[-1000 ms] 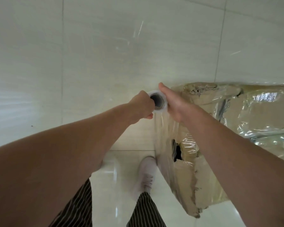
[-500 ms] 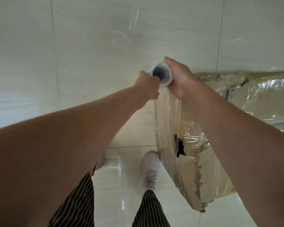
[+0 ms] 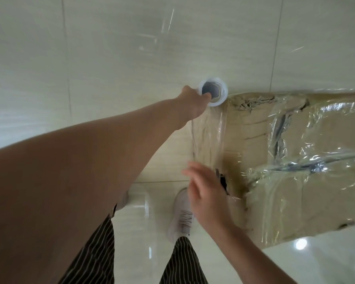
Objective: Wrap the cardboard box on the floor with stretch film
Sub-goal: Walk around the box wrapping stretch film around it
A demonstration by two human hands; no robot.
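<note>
Left hand (image 3: 190, 103) is up at centre frame and it has the roll (image 3: 213, 92). The thumb tip sits right at the mouth of the dark core, and the rest of the hand is clamped on the roll's left side. The fingers are hidden behind it. The roll points end-on at the camera, just off the box's upper left corner.

Film (image 3: 208, 136) runs down from the roll in a clear, wrinkled sheet along the left edge of the box (image 3: 254, 124).

Right hand (image 3: 205, 193) is lower centre with nothing in it. Its fingers are straight, spread and motion-blurred, in front of the bottom of that film sheet. Whether they touch the film, I cannot tell.

The box fills the right half of the frame, standing on the glossy floor (image 3: 316, 263). It is brown cardboard with shiny, crinkled film already across its face. A twisted band of film runs across the right side. There is a dark torn hole (image 3: 224, 182) near its left edge, just right of the open hand.

A pale shoe (image 3: 180, 218) is planted at bottom centre, close beside the box, with striped trousers (image 3: 94, 253) below it. Pale tiles (image 3: 111, 48) fill the whole upper frame.
</note>
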